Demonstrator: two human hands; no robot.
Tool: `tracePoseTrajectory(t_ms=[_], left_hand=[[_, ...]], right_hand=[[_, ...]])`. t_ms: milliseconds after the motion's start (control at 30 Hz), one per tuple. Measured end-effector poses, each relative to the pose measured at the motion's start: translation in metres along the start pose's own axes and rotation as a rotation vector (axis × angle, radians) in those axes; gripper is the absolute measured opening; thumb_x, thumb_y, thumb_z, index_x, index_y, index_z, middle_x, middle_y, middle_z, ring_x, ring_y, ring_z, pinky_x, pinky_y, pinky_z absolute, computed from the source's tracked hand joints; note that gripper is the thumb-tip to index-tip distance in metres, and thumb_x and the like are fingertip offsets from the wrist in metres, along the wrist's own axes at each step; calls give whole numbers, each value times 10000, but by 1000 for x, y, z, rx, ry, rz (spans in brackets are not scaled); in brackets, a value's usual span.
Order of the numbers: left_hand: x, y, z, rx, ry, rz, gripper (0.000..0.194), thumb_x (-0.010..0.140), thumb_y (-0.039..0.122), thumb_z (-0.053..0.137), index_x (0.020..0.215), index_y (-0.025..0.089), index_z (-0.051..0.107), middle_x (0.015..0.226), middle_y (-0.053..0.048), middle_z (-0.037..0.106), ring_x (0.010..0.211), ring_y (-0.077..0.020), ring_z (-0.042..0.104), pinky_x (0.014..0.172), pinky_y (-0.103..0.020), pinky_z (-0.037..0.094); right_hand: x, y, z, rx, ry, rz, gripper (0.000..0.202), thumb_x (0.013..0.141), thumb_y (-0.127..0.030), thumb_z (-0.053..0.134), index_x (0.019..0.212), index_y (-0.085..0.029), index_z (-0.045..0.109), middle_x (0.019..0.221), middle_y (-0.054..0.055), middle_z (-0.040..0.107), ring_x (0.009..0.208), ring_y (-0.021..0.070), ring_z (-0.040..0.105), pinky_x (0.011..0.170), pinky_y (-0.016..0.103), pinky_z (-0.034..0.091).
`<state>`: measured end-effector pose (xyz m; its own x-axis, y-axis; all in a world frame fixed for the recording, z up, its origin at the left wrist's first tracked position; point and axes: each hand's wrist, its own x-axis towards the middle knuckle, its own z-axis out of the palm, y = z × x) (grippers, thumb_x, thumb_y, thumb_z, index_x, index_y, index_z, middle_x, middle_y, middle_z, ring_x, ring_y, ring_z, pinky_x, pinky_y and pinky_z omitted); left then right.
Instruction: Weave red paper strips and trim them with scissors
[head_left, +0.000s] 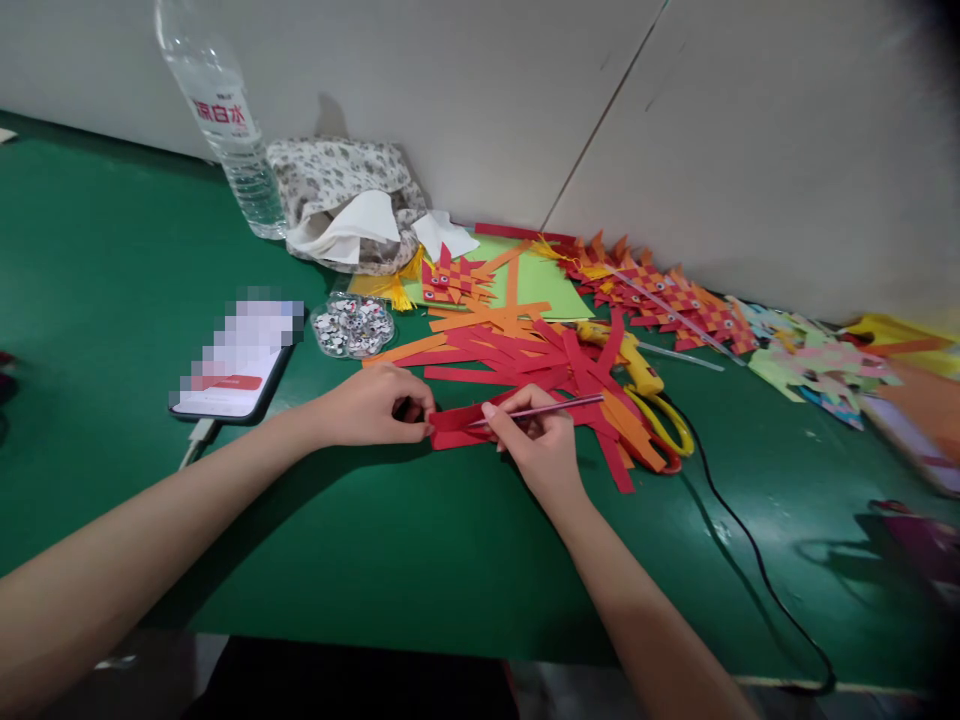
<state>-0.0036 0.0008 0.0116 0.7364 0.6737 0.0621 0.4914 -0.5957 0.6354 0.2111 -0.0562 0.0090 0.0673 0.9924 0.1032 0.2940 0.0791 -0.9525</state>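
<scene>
Closest to the lens are two bare forearms [180, 515], cut off at the frame's edges. The left hand [379, 405] has a narrow pinch on the left end of some red paper [453, 438] mid-frame, just below the messy strip pile [517, 350], while the right hand [541, 440] holds a thin pen-like stick [566, 405] against it. I'd keep the paper flat and go light so it doesn't tear, imo. Can't tell if it's one folded strip or two; its right end's behind the fingers, and the tip's too blurry.
</scene>
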Motion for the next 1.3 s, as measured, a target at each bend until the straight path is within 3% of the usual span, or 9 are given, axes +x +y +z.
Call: tracePoseTrajectory(t_ms=[233,633,933,1300], left_hand=[[0,0,1,1,7,15,110,758,252,597,767,167,666,634,16,603,578,-98,533,544,-214,357],[0,1,1,5,25,10,101,740,232,594,767,171,671,618,24,599,574,-96,534,565,-215,370],[1,2,1,-5,18,-9,91,731,242,608,747,170,662,623,23,604,576,-95,536,552,-207,368],[0,2,1,-3,25,-1,92,727,233,596,746,175,666,612,23,600,576,-98,537,557,-207,371]], right_hand=[[-1,0,0,2,7,-5,274,760,-350,686,619,-205,501,515,-37,532,416,95,454,413,231,342],[0,-3,8,-40,-120,-35,257,737,-383,708,635,-206,551,500,-48,515,427,96,464,442,236,352],[1,3,6,-33,1,8,280,751,-373,690,636,-213,491,524,-37,544,436,107,491,432,235,377],[0,0,8,-71,-112,-31,241,725,-378,717,648,-202,572,536,-37,542,455,98,468,454,233,363]])
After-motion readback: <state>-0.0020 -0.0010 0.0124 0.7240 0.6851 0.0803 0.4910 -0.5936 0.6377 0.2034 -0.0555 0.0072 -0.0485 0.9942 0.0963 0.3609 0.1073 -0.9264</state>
